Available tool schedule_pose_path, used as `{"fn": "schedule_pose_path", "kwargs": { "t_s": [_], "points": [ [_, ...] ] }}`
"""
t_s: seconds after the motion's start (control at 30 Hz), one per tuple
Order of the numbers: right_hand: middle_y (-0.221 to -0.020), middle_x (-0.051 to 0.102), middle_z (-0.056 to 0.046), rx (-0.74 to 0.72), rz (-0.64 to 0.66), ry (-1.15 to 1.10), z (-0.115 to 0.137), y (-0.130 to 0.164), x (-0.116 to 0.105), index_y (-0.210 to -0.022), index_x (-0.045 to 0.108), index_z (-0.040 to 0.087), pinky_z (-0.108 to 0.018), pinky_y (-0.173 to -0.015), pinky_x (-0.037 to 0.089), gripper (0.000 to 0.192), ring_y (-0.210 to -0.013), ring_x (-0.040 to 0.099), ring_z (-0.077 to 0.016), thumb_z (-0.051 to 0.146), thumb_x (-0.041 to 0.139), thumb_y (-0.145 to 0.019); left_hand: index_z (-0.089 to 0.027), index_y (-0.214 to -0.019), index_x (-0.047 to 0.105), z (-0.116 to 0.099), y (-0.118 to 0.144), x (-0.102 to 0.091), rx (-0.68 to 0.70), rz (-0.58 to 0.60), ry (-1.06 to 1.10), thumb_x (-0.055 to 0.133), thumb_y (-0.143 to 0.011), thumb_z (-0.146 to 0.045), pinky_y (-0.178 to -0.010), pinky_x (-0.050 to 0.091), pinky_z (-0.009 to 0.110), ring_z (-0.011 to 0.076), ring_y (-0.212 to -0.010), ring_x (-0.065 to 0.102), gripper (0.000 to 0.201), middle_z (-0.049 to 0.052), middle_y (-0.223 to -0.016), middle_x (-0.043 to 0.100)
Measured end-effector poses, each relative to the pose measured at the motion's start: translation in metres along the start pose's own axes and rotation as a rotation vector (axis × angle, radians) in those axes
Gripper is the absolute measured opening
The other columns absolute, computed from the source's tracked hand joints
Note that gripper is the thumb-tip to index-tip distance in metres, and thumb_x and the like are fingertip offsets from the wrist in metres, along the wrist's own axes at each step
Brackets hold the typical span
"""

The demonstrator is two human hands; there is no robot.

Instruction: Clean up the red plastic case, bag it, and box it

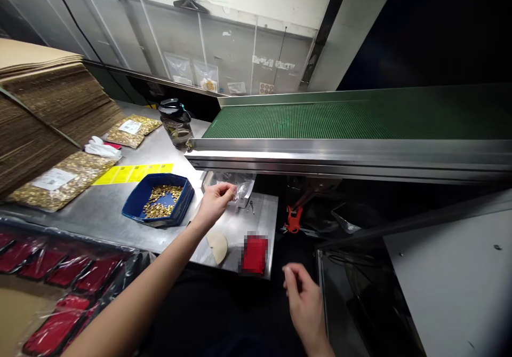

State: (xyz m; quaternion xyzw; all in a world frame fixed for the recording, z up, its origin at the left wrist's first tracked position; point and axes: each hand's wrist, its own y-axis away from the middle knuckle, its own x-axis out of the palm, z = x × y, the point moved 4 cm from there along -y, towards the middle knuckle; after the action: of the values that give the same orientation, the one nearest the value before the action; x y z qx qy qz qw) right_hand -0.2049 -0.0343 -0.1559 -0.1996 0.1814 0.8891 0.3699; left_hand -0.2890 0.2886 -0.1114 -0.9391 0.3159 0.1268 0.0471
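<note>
My left hand reaches over the metal table, its thumb and forefinger pinched at the edge of a clear plastic bag. The bag lies among others by the end of the conveyor. In front of the table edge, my right hand is curled closed, thumb against forefinger; whatever may be between them cannot be made out. Nearest to it on the table is a red pouch, partly pixelated. A cream round disc lies below my left wrist. Left of that wrist stands a blue bin with small gold-coloured metal pieces.
A green conveyor belt with a metal side rail crosses the right. Bags of gold pieces, a bottle, yellow labels and stacked cardboard occupy the left. An orange-handled tool hangs under the conveyor.
</note>
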Motion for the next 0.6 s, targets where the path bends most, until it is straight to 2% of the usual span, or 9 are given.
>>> {"fn": "schedule_pose_path", "kwargs": {
  "t_s": [0.07,0.13,0.2,0.3,0.4,0.43,0.5,0.57,0.6],
  "points": [
    [-0.091,0.071,-0.006,-0.149,-0.013,-0.053,0.052,-0.026,0.004,-0.101,0.067,0.023,-0.027,-0.074,0.051,0.041,-0.082,0.066,-0.0209,0.057,0.044,-0.102,-0.017,-0.079,0.069,-0.014,0.014,0.019,0.002,0.09,0.053,0.062,-0.086,-0.058,-0.07,0.049,0.03,0.0189,-0.072,0.062,0.042,0.002,-0.073,0.067],
    [-0.108,0.071,-0.008,-0.238,0.031,-0.018,0.091,-0.056,0.011,-0.113,0.064,0.023,-0.027,-0.081,0.051,0.039,-0.096,0.066,-0.0212,0.056,0.05,-0.1,-0.017,-0.073,0.068,-0.026,0.027,0.039,-0.008,0.215,0.086,0.067,-0.083,-0.057,-0.068,0.049,0.029,0.0188,-0.07,0.061,0.041,0.002,-0.071,0.067],
    [-0.098,0.072,-0.004,-0.263,0.171,0.113,0.109,-0.082,0.019,-0.106,0.066,0.022,-0.024,-0.072,0.049,0.036,-0.086,0.066,-0.0179,0.055,0.053,-0.099,-0.017,-0.068,0.064,-0.03,0.039,0.054,-0.027,0.302,0.107,0.068,-0.082,-0.058,-0.062,0.046,0.027,0.017,-0.065,0.057,0.043,0.001,-0.067,0.063],
    [-0.066,0.062,0.003,-0.255,0.273,0.236,0.105,-0.1,0.025,-0.075,0.064,0.021,-0.021,-0.056,0.036,0.039,-0.06,0.057,-0.0126,0.052,0.058,-0.097,-0.019,-0.068,0.056,-0.023,0.057,0.06,-0.074,0.305,0.132,0.053,-0.09,-0.065,-0.057,0.043,0.026,0.0147,-0.06,0.05,0.051,0.0,-0.064,0.056],
    [-0.073,0.061,0.002,-0.229,0.181,0.314,0.086,-0.097,0.023,-0.062,0.056,0.019,-0.024,-0.058,0.03,0.045,-0.063,0.053,-0.0112,0.046,0.057,-0.098,-0.022,-0.066,0.045,-0.008,0.076,0.058,-0.124,0.293,0.14,0.036,-0.095,-0.069,-0.057,0.044,0.028,0.0141,-0.055,0.046,0.056,-0.001,-0.059,0.048],
    [-0.079,0.063,0.001,-0.217,0.146,0.341,0.081,-0.093,0.022,-0.061,0.055,0.019,-0.024,-0.06,0.03,0.045,-0.066,0.053,-0.0112,0.044,0.055,-0.099,-0.023,-0.065,0.043,-0.004,0.083,0.057,-0.133,0.298,0.129,0.037,-0.095,-0.069,-0.055,0.044,0.028,0.0138,-0.054,0.044,0.055,-0.003,-0.057,0.045],
    [-0.078,0.062,0.001,-0.184,0.101,0.391,0.072,-0.083,0.022,-0.062,0.054,0.019,-0.025,-0.061,0.029,0.043,-0.065,0.051,-0.0115,0.041,0.053,-0.099,-0.024,-0.064,0.042,0.002,0.093,0.053,-0.134,0.294,0.076,0.055,-0.088,-0.064,-0.053,0.041,0.027,0.0135,-0.053,0.041,0.049,-0.004,-0.057,0.042],
    [-0.065,0.055,0.002,-0.142,0.077,0.44,0.069,-0.073,0.024,-0.061,0.052,0.021,-0.027,-0.059,0.027,0.041,-0.059,0.046,-0.0125,0.039,0.054,-0.098,-0.024,-0.064,0.043,0.003,0.097,0.044,-0.113,0.222,-0.02,0.071,-0.078,-0.046,-0.053,0.036,0.027,0.0141,-0.055,0.039,0.038,-0.005,-0.058,0.041],
    [-0.061,0.052,0.003,-0.126,0.07,0.464,0.069,-0.067,0.025,-0.061,0.052,0.022,-0.028,-0.058,0.026,0.039,-0.057,0.044,-0.0133,0.037,0.055,-0.097,-0.024,-0.064,0.042,0.002,0.098,0.037,-0.098,0.15,-0.077,0.071,-0.075,-0.035,-0.055,0.034,0.027,0.0148,-0.057,0.038,0.033,-0.005,-0.059,0.04]
  ]
}}
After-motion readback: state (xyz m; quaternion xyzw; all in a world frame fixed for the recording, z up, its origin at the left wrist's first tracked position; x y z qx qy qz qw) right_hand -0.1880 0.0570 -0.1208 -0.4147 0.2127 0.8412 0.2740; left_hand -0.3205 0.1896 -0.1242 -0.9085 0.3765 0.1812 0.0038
